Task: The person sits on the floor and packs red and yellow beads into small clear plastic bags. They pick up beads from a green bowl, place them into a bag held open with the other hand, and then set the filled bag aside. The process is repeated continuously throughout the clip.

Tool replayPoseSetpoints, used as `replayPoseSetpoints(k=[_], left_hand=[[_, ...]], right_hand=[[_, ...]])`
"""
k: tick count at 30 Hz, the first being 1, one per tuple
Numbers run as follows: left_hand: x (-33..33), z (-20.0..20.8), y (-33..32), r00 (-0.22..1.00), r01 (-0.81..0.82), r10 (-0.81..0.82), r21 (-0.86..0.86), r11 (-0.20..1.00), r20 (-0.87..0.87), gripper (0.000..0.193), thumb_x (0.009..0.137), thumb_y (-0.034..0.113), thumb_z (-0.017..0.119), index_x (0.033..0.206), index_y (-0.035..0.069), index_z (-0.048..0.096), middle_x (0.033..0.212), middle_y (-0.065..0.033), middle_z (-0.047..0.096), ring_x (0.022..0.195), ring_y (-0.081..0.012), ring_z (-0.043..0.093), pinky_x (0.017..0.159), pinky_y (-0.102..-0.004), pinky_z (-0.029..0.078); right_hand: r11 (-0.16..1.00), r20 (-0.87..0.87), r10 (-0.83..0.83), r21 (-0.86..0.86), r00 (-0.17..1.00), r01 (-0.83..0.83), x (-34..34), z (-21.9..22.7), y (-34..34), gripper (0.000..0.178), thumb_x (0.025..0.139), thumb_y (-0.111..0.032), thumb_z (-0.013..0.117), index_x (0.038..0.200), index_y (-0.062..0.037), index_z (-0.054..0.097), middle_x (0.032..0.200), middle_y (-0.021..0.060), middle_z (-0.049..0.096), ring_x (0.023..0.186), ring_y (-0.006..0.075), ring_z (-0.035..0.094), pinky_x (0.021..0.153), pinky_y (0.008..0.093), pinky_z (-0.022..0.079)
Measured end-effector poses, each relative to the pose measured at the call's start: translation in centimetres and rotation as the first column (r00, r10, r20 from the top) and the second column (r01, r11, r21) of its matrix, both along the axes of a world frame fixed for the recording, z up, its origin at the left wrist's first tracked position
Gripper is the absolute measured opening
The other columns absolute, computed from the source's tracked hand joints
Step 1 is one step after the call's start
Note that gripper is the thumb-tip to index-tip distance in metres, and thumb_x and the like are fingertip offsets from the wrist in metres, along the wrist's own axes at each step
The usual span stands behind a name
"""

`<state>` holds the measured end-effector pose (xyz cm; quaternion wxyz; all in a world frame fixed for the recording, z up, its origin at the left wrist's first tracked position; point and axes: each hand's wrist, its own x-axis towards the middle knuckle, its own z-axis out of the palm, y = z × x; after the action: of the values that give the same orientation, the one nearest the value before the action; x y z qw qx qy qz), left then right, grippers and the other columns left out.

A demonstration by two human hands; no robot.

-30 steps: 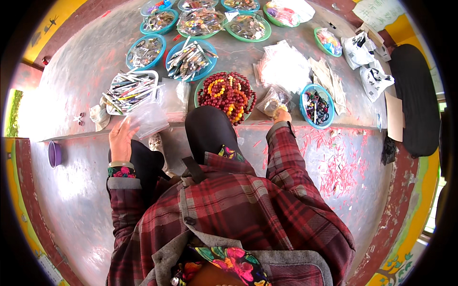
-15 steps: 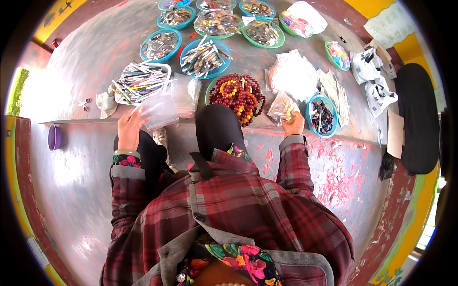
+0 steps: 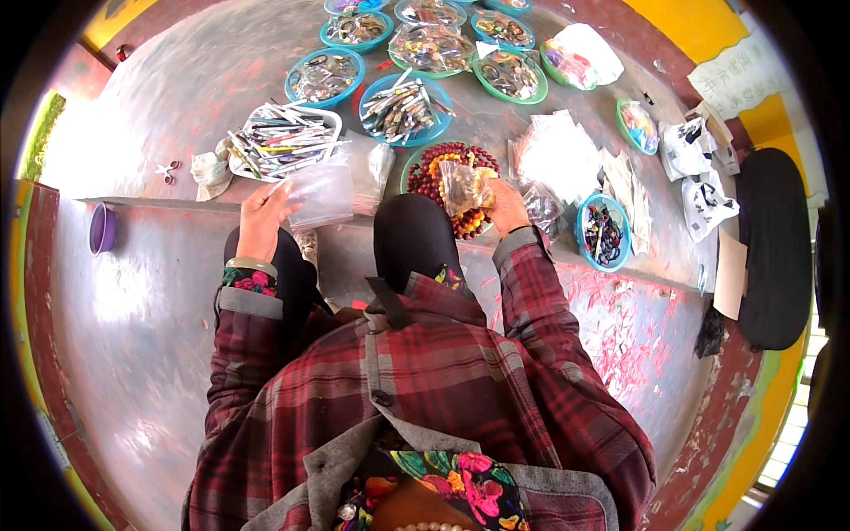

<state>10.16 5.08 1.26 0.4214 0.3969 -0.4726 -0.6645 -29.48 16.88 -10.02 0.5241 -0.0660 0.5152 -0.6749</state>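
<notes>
My left hand (image 3: 263, 218) pinches the edge of a clear plastic bag (image 3: 320, 193), which looks flat, in front of a white basket of pens (image 3: 274, 142). My right hand (image 3: 506, 208) grips a small clear packet (image 3: 464, 188) with yellowish and dark contents too small to make out. That packet hangs over the dark red and yellow bead strings (image 3: 431, 166), which lie in a green basin and are partly hidden by it. Another clear packet (image 3: 542, 205) rests just right of my right hand. A stack of clear bags (image 3: 366, 168) lies between the pens and the beads.
A blue basin of pens (image 3: 405, 111) and several basins of bagged trinkets stand farther back. On the right are white sheets (image 3: 558, 155) and a blue basket of dark small items (image 3: 604, 232). Scissors (image 3: 167, 172) lie at left; a purple bucket (image 3: 103, 228) stands below the ledge.
My right hand has lifted the small packet from beside the white sheets and carried it left over the beads. My left hand still holds its bag. The whole view has shifted slightly.
</notes>
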Motion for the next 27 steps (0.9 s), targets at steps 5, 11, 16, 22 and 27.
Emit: replayPoseSetpoints(k=[5,11,16,22,27], left_hand=[[-0.3,1.1,0.4,1.0,-0.002,0.002,0.003,1.0,0.001,0.014,0.088,0.01,0.055,0.097,0.001,0.061,0.095,-0.0043,0.061,0.088,-0.0138,0.059,0.077,-0.0319,0.05],[-0.5,0.8,0.2,1.0,0.006,-0.006,0.018,1.0,0.015,0.017,0.088,0.01,0.054,0.099,-0.001,0.06,0.096,-0.0044,0.061,0.087,-0.0122,0.058,0.076,-0.0311,0.05],[-0.9,1.1,0.1,0.999,0.021,-0.022,0.015,1.0,0.032,0.018,0.088,0.009,0.054,0.1,-0.001,0.06,0.095,-0.0045,0.06,0.086,-0.0118,0.058,0.075,-0.031,0.05],[-0.4,0.5,0.0,0.999,-0.003,0.002,0.017,1.0,0.041,0.018,0.088,0.009,0.054,0.1,-0.001,0.061,0.093,-0.0039,0.061,0.084,-0.0113,0.058,0.074,-0.0304,0.051],[-0.5,0.1,-0.2,0.998,0.015,-0.016,0.01,1.0,0.055,0.02,0.088,0.013,0.055,0.1,-0.002,0.061,0.095,-0.0046,0.061,0.085,-0.0104,0.057,0.075,-0.0294,0.05]], right_hand=[[0.987,-0.06,-0.055,0.147,0.997,0.064,-0.4,0.4,0.3,0.034,0.084,-0.029,0.059,0.106,-0.0031,0.056,0.096,0.0077,0.061,0.083,0.0202,0.061,0.069,0.034,0.05],[1.0,-0.089,-0.015,0.02,0.996,0.016,-3.4,-4.3,-1.0,0.023,0.08,-0.016,0.063,0.095,0.0006,0.061,0.094,0.0061,0.061,0.086,0.0169,0.059,0.074,0.0296,0.046],[0.994,-0.201,0.066,-0.071,0.977,-0.082,-5.2,-5.7,-1.1,0.023,0.076,-0.011,0.064,0.095,0.0019,0.061,0.095,0.0064,0.061,0.087,0.0161,0.058,0.077,0.0282,0.045],[0.999,-0.125,0.035,-0.025,0.992,-0.038,-1.6,-0.4,-1.8,0.02,0.079,-0.012,0.063,0.094,0.0011,0.061,0.091,0.0063,0.062,0.082,0.0147,0.059,0.074,0.0273,0.046],[0.999,-0.188,0.013,-0.037,0.982,-0.02,-0.9,0.5,-2.1,0.021,0.08,-0.013,0.063,0.095,0.0012,0.062,0.086,0.0065,0.064,0.076,0.0147,0.06,0.07,0.0267,0.048]])
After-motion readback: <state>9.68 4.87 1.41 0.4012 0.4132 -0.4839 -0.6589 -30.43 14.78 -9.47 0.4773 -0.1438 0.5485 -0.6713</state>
